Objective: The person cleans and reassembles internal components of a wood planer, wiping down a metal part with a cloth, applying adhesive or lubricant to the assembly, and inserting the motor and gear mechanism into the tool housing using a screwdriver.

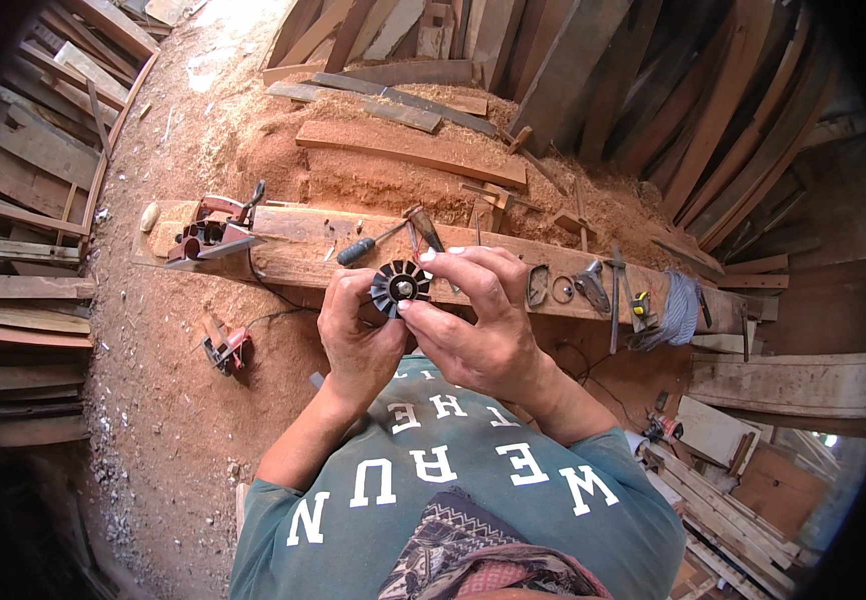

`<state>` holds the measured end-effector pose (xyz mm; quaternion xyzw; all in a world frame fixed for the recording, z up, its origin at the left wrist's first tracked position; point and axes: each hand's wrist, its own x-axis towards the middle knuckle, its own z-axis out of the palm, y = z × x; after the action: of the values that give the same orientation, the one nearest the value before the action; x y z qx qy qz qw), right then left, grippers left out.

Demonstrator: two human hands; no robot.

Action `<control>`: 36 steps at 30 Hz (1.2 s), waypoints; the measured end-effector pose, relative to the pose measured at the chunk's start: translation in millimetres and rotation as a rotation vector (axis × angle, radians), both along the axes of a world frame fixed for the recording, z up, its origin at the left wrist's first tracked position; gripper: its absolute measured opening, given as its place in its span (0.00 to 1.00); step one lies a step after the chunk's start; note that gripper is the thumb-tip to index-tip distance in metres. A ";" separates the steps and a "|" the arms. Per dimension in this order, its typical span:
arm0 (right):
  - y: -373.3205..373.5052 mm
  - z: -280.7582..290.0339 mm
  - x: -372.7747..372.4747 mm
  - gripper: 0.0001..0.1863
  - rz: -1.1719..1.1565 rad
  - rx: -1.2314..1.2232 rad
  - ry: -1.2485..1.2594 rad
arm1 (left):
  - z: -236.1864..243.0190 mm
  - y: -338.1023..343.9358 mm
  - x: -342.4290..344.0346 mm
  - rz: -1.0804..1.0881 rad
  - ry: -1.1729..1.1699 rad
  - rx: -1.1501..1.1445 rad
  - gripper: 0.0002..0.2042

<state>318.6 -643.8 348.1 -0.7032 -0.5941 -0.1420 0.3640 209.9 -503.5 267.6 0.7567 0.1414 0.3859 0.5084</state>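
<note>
A round black fan wheel [389,281] with radial blades and a metal shaft end at its centre is held up in front of my chest, above the near edge of a thick wooden beam [303,222]. My left hand [358,325] grips its left side between thumb and fingers. My right hand [483,315] pinches it from the right, thumb by the shaft end and index finger near the upper rim. Whatever lies behind the wheel is hidden. Beyond my hands, a screwdriver [357,251] with a dark handle rests on the beam.
A partly dismantled power tool [215,235] sits on the beam's left end. To the right lie a dark housing part [590,285], a tape measure [641,304] and a blue rope coil [681,312]. A corded red tool [227,350] is on the sawdust-covered ground. Planks [573,85] lean behind.
</note>
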 end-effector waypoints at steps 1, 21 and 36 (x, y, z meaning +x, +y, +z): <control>0.6 1.0 -0.9 0.20 0.000 -0.007 0.002 | 1.5 -0.1 0.3 0.010 -0.013 -0.006 0.18; -65.1 -60.7 18.5 0.37 -0.128 -0.059 0.784 | 17.6 -41.2 34.5 -0.322 0.147 -0.682 0.18; -329.0 -173.3 96.7 0.31 -0.028 0.299 1.810 | -36.9 -226.2 135.7 -0.543 0.336 -0.650 0.22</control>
<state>415.3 -972.7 174.7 -0.4990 -0.0492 0.3830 0.7758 345.6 -729.7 230.7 0.6195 0.1322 0.0460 0.7724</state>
